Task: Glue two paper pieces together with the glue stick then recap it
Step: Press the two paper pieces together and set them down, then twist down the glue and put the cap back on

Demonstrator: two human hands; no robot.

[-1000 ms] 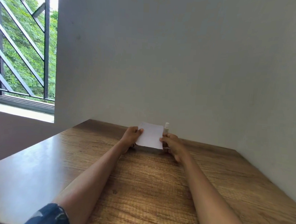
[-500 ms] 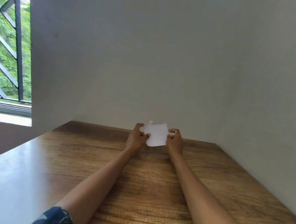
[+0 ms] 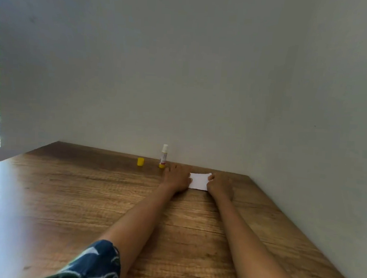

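Single head-worn view, low and forward along the wooden table (image 3: 67, 196) toward the far wall (image 3: 203, 75).

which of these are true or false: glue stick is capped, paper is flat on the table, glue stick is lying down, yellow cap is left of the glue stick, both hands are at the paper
1. The glue stick is capped. False: the yellow cap stands apart from it on the table.
2. The paper lies flat on the table. True.
3. The glue stick is lying down. False: it stands upright near the wall.
4. The yellow cap is left of the glue stick. True.
5. Both hands are at the paper. True: the left hand is at its left edge, the right hand at its right edge.
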